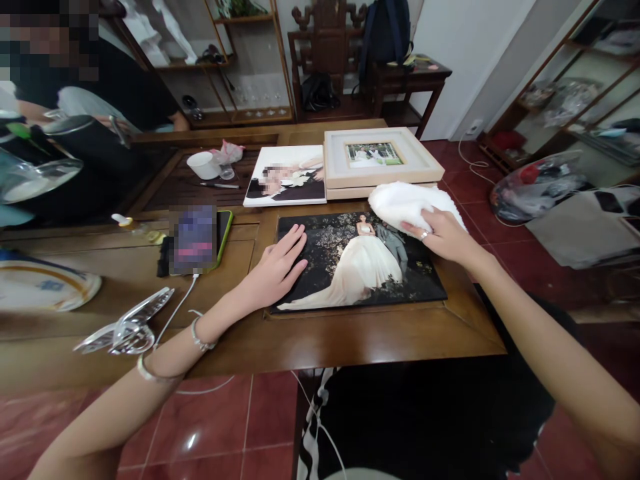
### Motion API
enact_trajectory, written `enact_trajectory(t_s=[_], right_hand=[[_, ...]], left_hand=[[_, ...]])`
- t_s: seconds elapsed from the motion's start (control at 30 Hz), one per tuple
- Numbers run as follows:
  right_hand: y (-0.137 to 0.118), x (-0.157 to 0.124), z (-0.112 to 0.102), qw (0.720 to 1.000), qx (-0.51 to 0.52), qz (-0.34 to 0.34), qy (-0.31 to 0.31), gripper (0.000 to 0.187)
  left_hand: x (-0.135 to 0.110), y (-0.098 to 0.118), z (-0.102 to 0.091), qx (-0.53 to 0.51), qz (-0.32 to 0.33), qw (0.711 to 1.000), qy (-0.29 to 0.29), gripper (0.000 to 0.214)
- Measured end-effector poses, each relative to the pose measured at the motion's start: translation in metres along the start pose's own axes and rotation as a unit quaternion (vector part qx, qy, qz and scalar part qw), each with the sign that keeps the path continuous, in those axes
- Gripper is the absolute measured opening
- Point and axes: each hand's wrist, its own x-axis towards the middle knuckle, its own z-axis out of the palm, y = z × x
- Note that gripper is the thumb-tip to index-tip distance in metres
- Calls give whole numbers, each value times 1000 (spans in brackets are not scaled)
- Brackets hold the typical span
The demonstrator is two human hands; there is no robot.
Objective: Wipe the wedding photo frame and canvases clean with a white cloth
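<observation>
While braced flat on the left edge of the wedding print (pixel 360 263), left hand (pixel 276 270) spread wide, palm down, fingers apart. Presses on the print surface. Right hand (pixel 444 236) at the print's upper right corner, fingers curled over a white cloth (pixel 400 202), pinching it down against the picture. Print flat on the wooden desk (pixel 350 340), near the front edge, set in a shallow recessed panel. Just behind it: a cream framed photo (pixel 383 167) stacked on a second frame; beside that, to the left, an unframed canvas print (pixel 287 160). Left of the left hand: a phone (pixel 195 240) in a green case, cable (pixel 177 310) plugged in. Farther left: a clear butterfly-shaped ornament (pixel 125 328) and a plate (pixel 45 287), both on the desk. White cup (pixel 203 165) farther back, near the canvas print. Another person (pixel 120 87) seated at far left, beyond the desk.
</observation>
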Motion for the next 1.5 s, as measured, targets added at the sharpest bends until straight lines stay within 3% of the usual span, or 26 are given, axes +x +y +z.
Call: enact_trajectory(t_s=[0.2,0.33,0.57,0.7,0.9,1.17,1.3,1.4,1.5], right_hand=[[-12,-5,7,1000,-10,-4,24,32],[-29,-41,3,998,-2,-65,17,18],[-60,-122,-12,983,1,-181,-11,21],[-71,-143,-17,973,26,-228,-30,20],[-62,-119,-19,967,49,-250,-22,21],[-40,-42,-6,987,24,-148,-50,16],[-32,-6,3,994,-29,-91,-62,25],[-31,4,10,996,-51,-60,-43,25],[-37,-3,13,996,-47,-75,-22,17]], left_hand=[[1,0,-1,-2,0,1000,5,55],[2,0,-1,-6,1,1000,8,55],[2,1,-1,-9,2,1000,8,55],[2,1,0,-5,7,1000,12,55],[2,0,-1,-3,12,1000,6,55],[2,-1,-2,-13,5,1000,0,55],[2,-2,-2,-8,8,1000,-5,55],[2,-3,-1,-3,11,1000,-5,55],[3,-3,-1,-2,11,1000,-4,55]])
